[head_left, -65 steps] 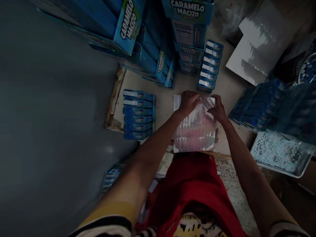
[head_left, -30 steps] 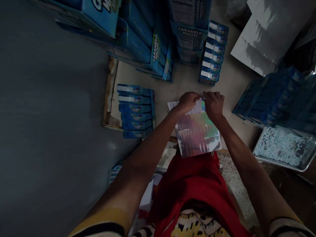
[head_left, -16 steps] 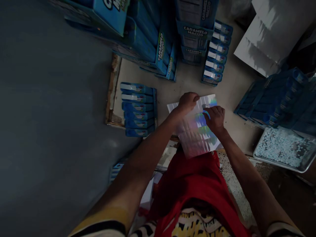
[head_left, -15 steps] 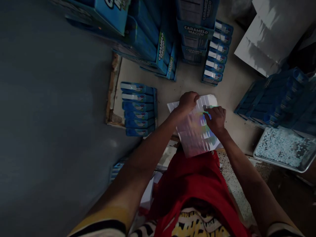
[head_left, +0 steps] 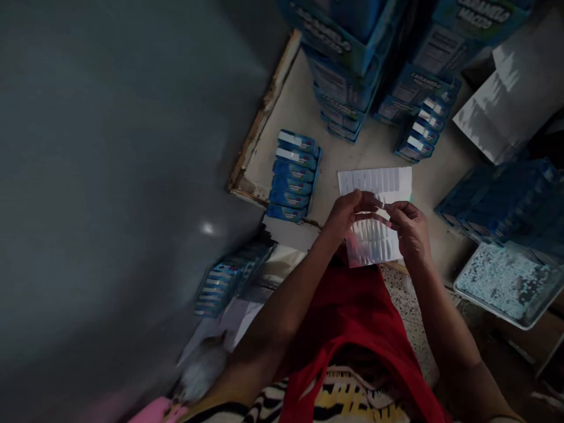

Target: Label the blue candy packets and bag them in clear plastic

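Observation:
A shiny sticker sheet [head_left: 374, 244] with rows of pale strips lies at the table's front edge, partly overhanging it. Above it, my left hand [head_left: 350, 212] and my right hand [head_left: 409, 226] meet, fingers pinched on a small pale strip [head_left: 381, 201] between them. To the left stands a tray of blue packs [head_left: 293, 179]; the two packs at its far end bear white strips, and the nearer ones show none.
Tall stacks of blue display boxes [head_left: 339, 76] stand at the back, beside a row of white-stripped packs [head_left: 423, 129]. More blue boxes [head_left: 506, 200] and a metal tray of pale blue pieces [head_left: 506, 285] are at the right. A wall [head_left: 132, 176] fills the left.
My hands have come together over the sheet, and a small strip is now between their fingers. My left hand has let go of the sheet's top edge. The view has shifted leftward.

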`<move>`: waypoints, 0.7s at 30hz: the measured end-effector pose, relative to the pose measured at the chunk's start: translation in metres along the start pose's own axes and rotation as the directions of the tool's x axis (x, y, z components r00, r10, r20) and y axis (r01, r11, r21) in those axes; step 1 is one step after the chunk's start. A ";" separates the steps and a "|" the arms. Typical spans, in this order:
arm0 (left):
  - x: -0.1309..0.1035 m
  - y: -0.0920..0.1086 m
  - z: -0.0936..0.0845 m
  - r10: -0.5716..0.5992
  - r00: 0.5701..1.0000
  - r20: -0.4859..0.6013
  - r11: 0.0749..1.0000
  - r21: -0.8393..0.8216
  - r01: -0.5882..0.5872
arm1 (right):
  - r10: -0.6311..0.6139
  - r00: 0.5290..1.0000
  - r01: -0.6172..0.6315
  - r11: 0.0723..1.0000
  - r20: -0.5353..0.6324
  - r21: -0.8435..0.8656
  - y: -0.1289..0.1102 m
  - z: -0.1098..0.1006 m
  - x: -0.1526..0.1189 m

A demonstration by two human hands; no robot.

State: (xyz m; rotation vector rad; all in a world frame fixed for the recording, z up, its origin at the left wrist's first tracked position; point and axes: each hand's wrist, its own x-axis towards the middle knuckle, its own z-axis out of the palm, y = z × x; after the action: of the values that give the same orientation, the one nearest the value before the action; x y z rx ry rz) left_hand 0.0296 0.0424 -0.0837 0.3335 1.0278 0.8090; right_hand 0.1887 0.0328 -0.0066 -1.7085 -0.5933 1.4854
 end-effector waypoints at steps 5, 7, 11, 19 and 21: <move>-0.038 0.008 -0.011 0.087 0.956 -0.280 0.994 -0.043 -0.103 | 0.102 0.994 -0.102 0.995 -0.024 -0.003 0.013 0.028 -0.008; -0.054 0.012 -0.026 0.147 0.917 -0.372 0.989 0.028 -0.147 | 0.121 0.991 -0.122 0.993 -0.060 -0.003 0.023 0.050 -0.015; -0.075 0.030 -0.077 0.320 0.789 -0.525 0.941 0.274 -0.200 | 0.073 0.994 -0.077 0.996 -0.080 -0.043 0.048 0.112 -0.020; -0.020 0.104 -0.163 0.622 0.672 -0.402 0.663 0.728 -0.177 | -0.211 0.977 0.211 0.918 0.039 -0.335 0.070 0.205 0.047; -0.007 0.110 -0.168 0.626 0.669 -0.401 0.643 0.751 -0.151 | -0.239 0.971 0.217 0.872 0.006 -0.440 0.066 0.211 0.055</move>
State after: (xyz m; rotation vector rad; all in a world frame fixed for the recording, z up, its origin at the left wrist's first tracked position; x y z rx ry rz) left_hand -0.1649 0.0918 -0.0971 1.0086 1.9597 0.9778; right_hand -0.0139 0.0895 -0.0954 -1.9217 -1.1321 1.1958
